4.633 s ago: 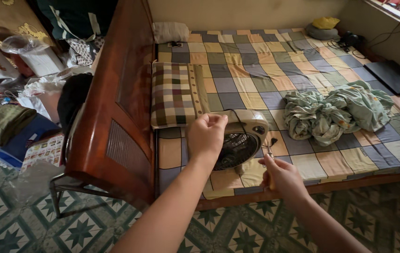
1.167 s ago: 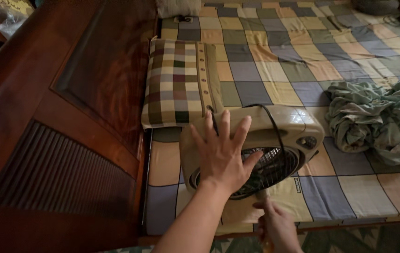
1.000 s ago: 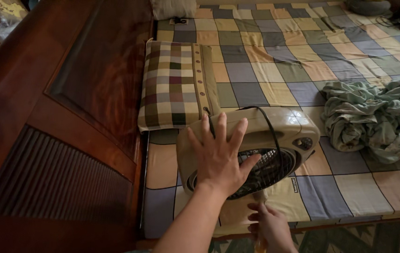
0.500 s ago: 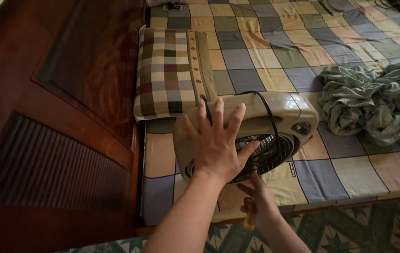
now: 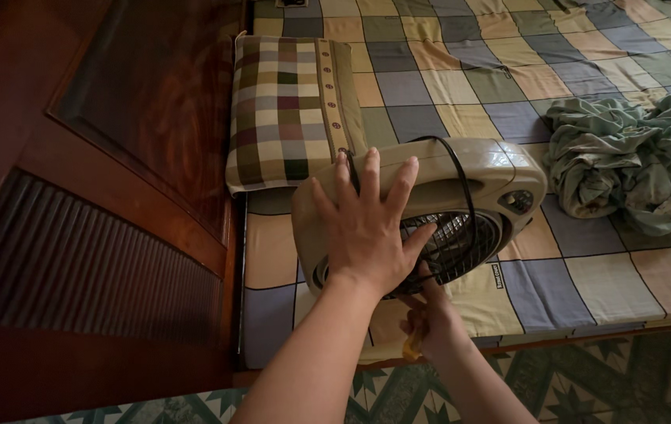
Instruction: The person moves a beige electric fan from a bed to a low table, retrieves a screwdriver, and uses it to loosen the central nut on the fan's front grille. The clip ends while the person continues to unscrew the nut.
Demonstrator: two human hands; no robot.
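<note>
I'm looking into a bedroom in a home: a low bed (image 5: 586, 290) under a patchwork checked sheet, a plaid pillow (image 5: 292, 110) against a dark carved wooden headboard (image 5: 115, 180), a crumpled green blanket (image 5: 634, 169), and patterned green floor tiles (image 5: 626, 377) below.

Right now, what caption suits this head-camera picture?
Left hand flat on a beige plastic box fan on a checked bedsheet; right hand grips a yellow-handled tool.

My left hand (image 5: 368, 228) covers part of the fan (image 5: 461, 188) grille. My right hand (image 5: 428, 318) sits half behind it; the yellow-handled tool (image 5: 412, 345) mostly hidden, tip unseen. Crumpled green sheet (image 5: 634, 165) cut off at right edge.
</note>
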